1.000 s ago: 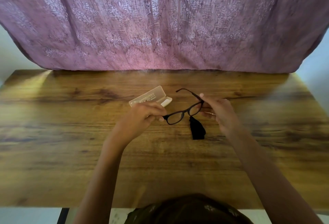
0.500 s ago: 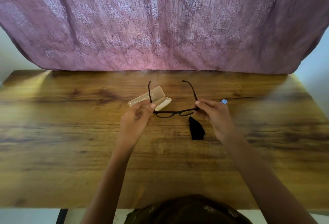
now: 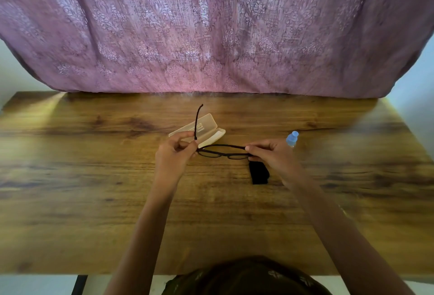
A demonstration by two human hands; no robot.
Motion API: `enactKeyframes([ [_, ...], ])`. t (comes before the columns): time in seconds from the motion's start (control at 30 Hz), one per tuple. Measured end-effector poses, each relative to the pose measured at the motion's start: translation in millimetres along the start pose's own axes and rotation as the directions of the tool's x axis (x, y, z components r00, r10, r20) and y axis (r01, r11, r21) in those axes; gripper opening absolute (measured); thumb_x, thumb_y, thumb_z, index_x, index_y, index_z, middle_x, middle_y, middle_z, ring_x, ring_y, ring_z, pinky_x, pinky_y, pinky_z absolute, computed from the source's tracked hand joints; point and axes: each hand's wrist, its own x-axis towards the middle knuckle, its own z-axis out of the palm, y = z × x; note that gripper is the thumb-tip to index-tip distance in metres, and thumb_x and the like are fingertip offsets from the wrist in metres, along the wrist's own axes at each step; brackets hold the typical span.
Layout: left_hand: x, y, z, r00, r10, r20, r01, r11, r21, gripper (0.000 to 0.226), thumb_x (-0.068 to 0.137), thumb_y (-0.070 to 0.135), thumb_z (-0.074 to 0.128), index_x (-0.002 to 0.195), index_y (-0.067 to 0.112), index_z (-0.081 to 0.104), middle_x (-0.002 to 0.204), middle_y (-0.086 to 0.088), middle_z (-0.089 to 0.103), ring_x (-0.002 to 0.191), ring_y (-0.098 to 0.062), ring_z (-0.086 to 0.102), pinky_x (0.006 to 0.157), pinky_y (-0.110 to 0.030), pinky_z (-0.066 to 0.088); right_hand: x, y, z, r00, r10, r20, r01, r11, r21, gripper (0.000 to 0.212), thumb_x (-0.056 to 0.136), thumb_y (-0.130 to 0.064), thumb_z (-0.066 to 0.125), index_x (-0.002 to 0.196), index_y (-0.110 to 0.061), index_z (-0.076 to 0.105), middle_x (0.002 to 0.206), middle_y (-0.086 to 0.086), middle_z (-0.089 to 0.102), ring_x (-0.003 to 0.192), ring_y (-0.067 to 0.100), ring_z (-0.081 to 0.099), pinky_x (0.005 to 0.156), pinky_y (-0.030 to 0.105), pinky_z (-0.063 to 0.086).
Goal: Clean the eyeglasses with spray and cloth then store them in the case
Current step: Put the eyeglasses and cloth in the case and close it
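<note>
Black-framed eyeglasses (image 3: 223, 152) hang above the middle of the wooden table (image 3: 94, 200), held at both ends. My left hand (image 3: 175, 154) pinches the left hinge, and that temple arm sticks out away from me. My right hand (image 3: 272, 156) grips the right end, with the right temple folded flat along the frame. An open beige glasses case (image 3: 211, 130) lies just behind the glasses. A black cloth (image 3: 258, 173) rests on the table under my right hand. Behind that hand stands a small spray bottle with a blue cap (image 3: 292, 138), mostly hidden.
A pink patterned curtain (image 3: 211, 31) hangs along the table's far edge. The table's near edge runs just in front of my body, with a dark table leg (image 3: 78, 285) at the lower left.
The right temple arm, which stuck out half a second ago, now lies folded against the frame. The glasses have tipped flatter and lower. More of the spray bottle shows behind my right hand.
</note>
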Motion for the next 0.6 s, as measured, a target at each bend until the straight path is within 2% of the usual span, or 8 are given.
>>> enactKeyframes([
  [0.1,3,-2,-2,1.0,0.007,-0.007,-0.007,0.999,0.042,0.029,0.087,0.012,0.068,0.114,0.022,0.069,0.076,0.003,0.072,0.071,-0.008,0.067,0.08,-0.029,0.055,1,0,1,0.999,0.02,0.04,-0.019,1.0,-0.014,0.015,0.084,-0.015,0.073,0.083,-0.03,0.076,0.087,-0.01,0.076,0.083,0.006,0.072,0.064,0.009,0.052],
  [0.17,4,-4,-4,1.0,0.009,-0.008,-0.009,0.999,0.054,0.029,0.086,0.012,0.068,0.114,0.022,0.069,0.073,0.006,0.072,0.07,-0.007,0.066,0.079,-0.029,0.054,1,0,-1,0.997,0.032,0.075,-0.03,0.999,-0.022,0.012,0.085,-0.018,0.072,0.088,-0.029,0.076,0.091,-0.008,0.076,0.086,0.007,0.072,0.067,0.01,0.053],
  [0.27,5,-6,-9,0.999,0.003,-0.034,-0.002,1.0,0.028,0.025,0.085,0.011,0.068,0.1,0.03,0.072,0.07,0.016,0.072,0.072,-0.006,0.066,0.079,-0.029,0.055,-1,-1,-4,0.984,-0.009,0.178,0.019,0.998,-0.052,0.023,0.085,-0.02,0.073,0.107,-0.029,0.074,0.101,-0.007,0.075,0.094,0.005,0.069,0.079,0.012,0.053],
  [0.33,6,-7,-12,0.999,0.002,-0.041,-0.002,1.0,0.016,0.028,0.084,0.009,0.069,0.088,0.037,0.07,0.074,0.013,0.073,0.074,-0.01,0.066,0.082,-0.034,0.056,0,-1,-5,0.979,-0.044,0.2,0.056,0.997,-0.053,0.032,0.084,-0.014,0.073,0.113,-0.027,0.072,0.105,-0.006,0.074,0.098,0.006,0.068,0.083,0.015,0.053],
  [0.4,8,-8,-15,1.0,0.005,-0.021,-0.005,1.0,0.0,0.03,0.083,0.007,0.068,0.083,0.037,0.072,0.078,0.008,0.073,0.073,-0.011,0.065,0.084,-0.037,0.056,1,-2,-4,0.982,-0.058,0.178,0.067,0.997,-0.045,0.03,0.084,-0.011,0.072,0.11,-0.024,0.072,0.104,-0.006,0.074,0.098,0.007,0.068,0.085,0.02,0.054],
  [0.5,8,-10,-16,0.999,0.01,0.038,-0.011,1.0,0.01,0.03,0.083,0.007,0.067,0.085,0.036,0.074,0.078,0.012,0.074,0.07,-0.003,0.065,0.082,-0.031,0.055,3,-2,-2,0.988,-0.07,0.134,0.081,0.994,-0.074,0.024,0.085,-0.012,0.071,0.105,-0.025,0.073,0.1,-0.01,0.075,0.095,0.003,0.068,0.088,0.024,0.054],
  [0.6,7,-11,-16,0.998,0.013,0.061,-0.014,1.0,0.02,0.026,0.084,0.008,0.066,0.089,0.032,0.075,0.079,0.015,0.074,0.072,-0.002,0.064,0.081,-0.03,0.053,3,-2,-2,0.989,-0.106,0.105,0.117,0.988,-0.104,0.023,0.085,-0.014,0.071,0.1,-0.031,0.074,0.097,-0.014,0.074,0.092,-0.003,0.066,0.083,0.019,0.052],
])
